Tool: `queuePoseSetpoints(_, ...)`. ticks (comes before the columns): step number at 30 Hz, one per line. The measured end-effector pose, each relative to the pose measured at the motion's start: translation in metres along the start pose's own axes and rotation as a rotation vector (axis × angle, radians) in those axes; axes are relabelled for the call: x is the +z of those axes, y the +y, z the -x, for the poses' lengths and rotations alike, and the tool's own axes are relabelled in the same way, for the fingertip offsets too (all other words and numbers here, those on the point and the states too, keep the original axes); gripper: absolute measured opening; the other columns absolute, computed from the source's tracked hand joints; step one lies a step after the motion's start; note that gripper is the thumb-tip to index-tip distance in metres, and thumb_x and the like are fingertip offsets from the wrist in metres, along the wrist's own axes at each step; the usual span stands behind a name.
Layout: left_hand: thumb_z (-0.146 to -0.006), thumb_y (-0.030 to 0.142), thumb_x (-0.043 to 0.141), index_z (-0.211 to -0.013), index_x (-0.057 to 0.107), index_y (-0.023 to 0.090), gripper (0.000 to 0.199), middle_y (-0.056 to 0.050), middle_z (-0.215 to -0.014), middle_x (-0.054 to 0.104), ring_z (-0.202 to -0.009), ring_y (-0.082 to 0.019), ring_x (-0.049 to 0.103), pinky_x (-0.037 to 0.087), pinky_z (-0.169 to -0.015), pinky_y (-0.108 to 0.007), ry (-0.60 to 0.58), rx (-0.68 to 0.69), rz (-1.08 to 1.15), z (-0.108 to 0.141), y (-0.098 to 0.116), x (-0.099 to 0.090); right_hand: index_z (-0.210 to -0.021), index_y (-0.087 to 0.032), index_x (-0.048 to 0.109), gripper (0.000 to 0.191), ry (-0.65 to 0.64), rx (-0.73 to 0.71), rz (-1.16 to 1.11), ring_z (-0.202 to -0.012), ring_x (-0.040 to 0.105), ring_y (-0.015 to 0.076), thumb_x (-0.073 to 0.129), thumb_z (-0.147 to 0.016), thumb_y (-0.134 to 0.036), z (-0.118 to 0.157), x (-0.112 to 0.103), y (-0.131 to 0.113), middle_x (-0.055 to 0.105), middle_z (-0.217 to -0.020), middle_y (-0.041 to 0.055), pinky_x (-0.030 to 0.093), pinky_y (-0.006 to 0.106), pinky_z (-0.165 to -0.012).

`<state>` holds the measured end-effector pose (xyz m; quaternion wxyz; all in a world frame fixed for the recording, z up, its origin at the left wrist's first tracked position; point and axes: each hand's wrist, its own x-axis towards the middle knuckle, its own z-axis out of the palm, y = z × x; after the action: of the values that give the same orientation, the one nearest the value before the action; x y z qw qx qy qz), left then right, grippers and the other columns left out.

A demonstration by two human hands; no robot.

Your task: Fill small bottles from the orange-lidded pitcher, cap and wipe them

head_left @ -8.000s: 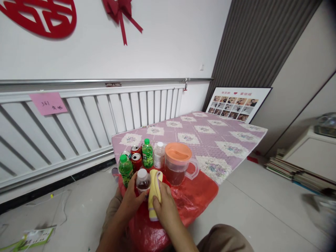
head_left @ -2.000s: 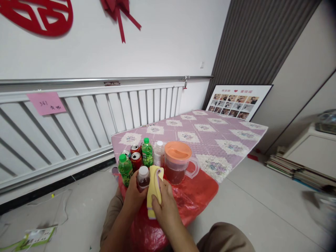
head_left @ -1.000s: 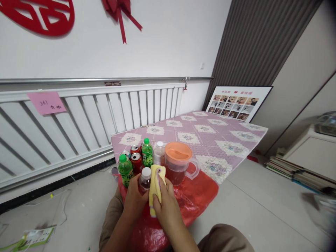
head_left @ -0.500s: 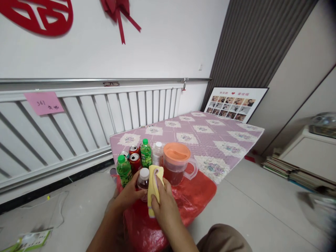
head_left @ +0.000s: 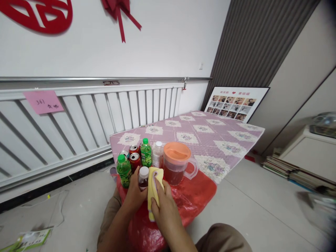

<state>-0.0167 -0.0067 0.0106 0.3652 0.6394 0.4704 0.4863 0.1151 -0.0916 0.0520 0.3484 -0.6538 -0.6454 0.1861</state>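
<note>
My left hand [head_left: 136, 190] is wrapped round a clear plastic bottle [head_left: 143, 174] with a white cap, which stands on red plastic sheeting. In my right hand [head_left: 164, 201] is a folded yellow cloth [head_left: 153, 192] with a purple edge, held up against the bottle's right side. Just beyond stand a green-labelled bottle [head_left: 124, 171] at the left, another green-capped bottle [head_left: 146, 153], red cans [head_left: 134, 161] and a second white-capped bottle [head_left: 158, 154]. Right of these is a clear pitcher [head_left: 176, 171] with an orange lid. The lower part of the held bottle is hidden.
Red plastic sheeting [head_left: 199, 192] covers the near end of a table with a purple floral cloth [head_left: 186, 136]. A white radiator [head_left: 86, 119] runs along the wall at the left. A photo board [head_left: 236, 103] leans at the far end. Books [head_left: 288, 173] are stacked at the right.
My left hand has shifted and turned on the bottle, its wrist and forearm moving to the right. The yellow cloth has barely moved.
</note>
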Motion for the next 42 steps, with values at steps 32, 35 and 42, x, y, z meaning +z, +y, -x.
queuePoseSetpoints(32, -0.069, 0.030, 0.070, -0.128, 0.046, 0.020, 0.064, -0.012, -0.131, 0.059, -0.114, -0.027, 0.061, 0.047, -0.100, -0.044, 0.026, -0.070, -0.042, 0.003, 0.008, -0.012, -0.137, -0.039, 0.054, 0.084, -0.019, -0.069, 0.160, -0.126, 0.053, 0.0346, 0.051, -0.067, 0.009, 0.017, 0.009, -0.003, 0.049, -0.145, 0.0112, 0.049, 0.049, -0.099)
queuePoseSetpoints(35, -0.069, 0.029, 0.072, -0.129, 0.045, 0.019, 0.067, -0.013, -0.131, 0.058, -0.115, -0.028, 0.060, 0.047, -0.101, -0.045, 0.041, -0.061, -0.045, 0.002, 0.002, -0.009, -0.141, -0.031, 0.050, 0.080, 0.022, -0.065, 0.079, -0.131, 0.049, 0.0302, 0.048, -0.071, 0.007, 0.008, 0.002, 0.007, 0.044, -0.145, 0.0136, 0.046, 0.043, -0.104)
queuePoseSetpoints(42, -0.071, 0.032, 0.071, -0.128, 0.044, 0.019, 0.065, -0.011, -0.132, 0.057, -0.120, -0.026, 0.058, 0.045, -0.105, -0.042, 0.010, -0.018, -0.057, -0.001, -0.002, -0.009, -0.146, -0.018, 0.041, 0.069, -0.027, -0.001, -0.118, -0.130, 0.047, 0.0209, 0.046, -0.078, -0.004, -0.039, 0.005, 0.022, 0.046, -0.140, 0.0120, 0.035, 0.033, -0.110)
